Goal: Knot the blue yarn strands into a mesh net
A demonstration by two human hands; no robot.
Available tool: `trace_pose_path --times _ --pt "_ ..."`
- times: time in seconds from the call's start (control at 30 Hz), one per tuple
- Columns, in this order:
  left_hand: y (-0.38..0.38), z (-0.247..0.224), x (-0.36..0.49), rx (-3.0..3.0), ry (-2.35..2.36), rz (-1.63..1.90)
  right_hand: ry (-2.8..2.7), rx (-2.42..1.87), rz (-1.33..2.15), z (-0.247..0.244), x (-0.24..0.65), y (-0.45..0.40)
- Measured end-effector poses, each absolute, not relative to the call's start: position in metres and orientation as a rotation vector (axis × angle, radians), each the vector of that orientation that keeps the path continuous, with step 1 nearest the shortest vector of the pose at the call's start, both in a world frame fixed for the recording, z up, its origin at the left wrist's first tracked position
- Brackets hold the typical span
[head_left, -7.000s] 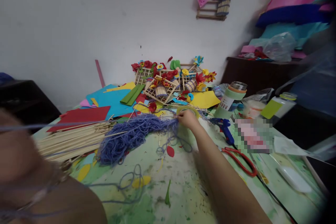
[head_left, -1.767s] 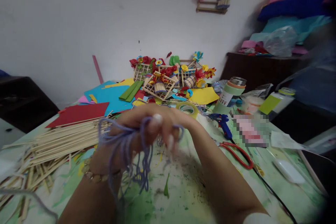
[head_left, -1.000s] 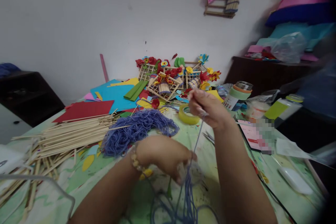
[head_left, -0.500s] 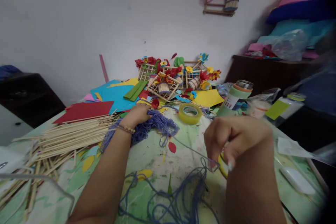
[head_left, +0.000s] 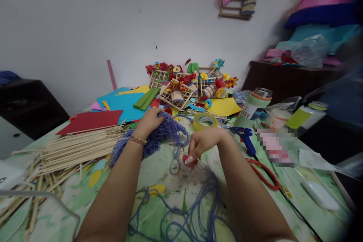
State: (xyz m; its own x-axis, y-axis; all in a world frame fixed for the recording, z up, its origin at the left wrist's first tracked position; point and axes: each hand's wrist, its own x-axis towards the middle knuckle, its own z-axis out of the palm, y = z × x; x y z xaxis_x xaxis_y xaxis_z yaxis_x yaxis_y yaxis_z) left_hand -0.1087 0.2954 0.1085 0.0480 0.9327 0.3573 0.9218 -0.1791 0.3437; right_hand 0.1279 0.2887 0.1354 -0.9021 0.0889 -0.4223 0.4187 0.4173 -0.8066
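Observation:
A tangled bundle of purple yarn (head_left: pixel 159 136) lies mid-table, and my left hand (head_left: pixel 151 121) is closed on its upper part. To the right of the bundle, my right hand (head_left: pixel 197 145) has its thumb and fingers pinched together on a strand of the yarn. Loose loops of yarn (head_left: pixel 195 208) spread over the table nearer to me, below my right hand. A red paper piece (head_left: pixel 185 158) shows at my right fingertips; whether it is touched is unclear. Just behind my right hand is a roll of yellow tape (head_left: pixel 197 122).
Wooden sticks (head_left: pixel 76 149) and red paper (head_left: pixel 93 121) lie left. Small lattices with paper flowers (head_left: pixel 177 92) stand at the back. On the right are a bottle (head_left: pixel 252 107), a blue glue gun (head_left: pixel 246 138), red-handled scissors (head_left: pixel 268 176) and a white object (head_left: pixel 320 194).
My right hand has moved left, close to the yarn bundle, uncovering the glue gun and the scissors. My left hand has lifted slightly with the yarn.

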Motion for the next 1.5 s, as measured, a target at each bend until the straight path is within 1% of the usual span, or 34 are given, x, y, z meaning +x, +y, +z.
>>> trace_pose_path --times 0.07,0.1,0.17,0.23,0.27,0.37,0.53,0.63,0.73,0.8,0.97,1.13,1.37,1.5 --pt "0.293 0.112 -0.106 2.205 1.955 0.898 2.553 0.518 -1.564 0.136 0.126 0.288" --pt "0.292 0.114 -0.104 2.176 1.932 0.937 2.733 0.673 -1.591 0.134 0.122 0.289" --pt "0.29 0.117 -0.1 2.116 1.884 0.993 3.051 1.14 -1.553 0.126 0.111 0.293" --pt "0.288 0.119 -0.096 2.065 1.837 1.029 3.19 1.534 -1.43 0.114 0.098 0.299" --pt "0.288 0.12 -0.094 2.046 1.81 1.04 3.216 1.626 -1.4 0.109 0.092 0.301" --pt "0.287 0.123 -0.09 2.028 1.711 1.06 3.272 1.585 -1.437 0.096 0.081 0.306" --pt "0.286 0.123 -0.091 1.926 1.519 1.07 3.415 1.472 -1.299 0.092 0.082 0.307" --pt "0.286 0.122 -0.092 1.81 1.515 1.038 3.321 1.478 -1.474 0.094 0.086 0.308" --pt "0.287 0.12 -0.093 1.702 1.51 1.081 3.188 1.521 -1.665 0.097 0.091 0.309" --pt "0.287 0.12 -0.093 1.671 1.523 1.102 3.161 1.545 -1.701 0.098 0.095 0.311" --pt "0.289 0.12 -0.101 1.624 1.525 1.083 3.197 1.767 -1.549 0.097 0.108 0.322" --pt "0.287 0.12 -0.119 1.473 1.718 1.228 3.145 2.0 -1.598 0.088 0.124 0.338" --pt "0.282 0.125 -0.144 1.463 1.723 1.392 2.903 2.337 -1.902 0.082 0.145 0.359" --pt "0.283 0.122 -0.157 1.535 1.96 1.424 2.706 2.426 -2.133 0.085 0.151 0.36"
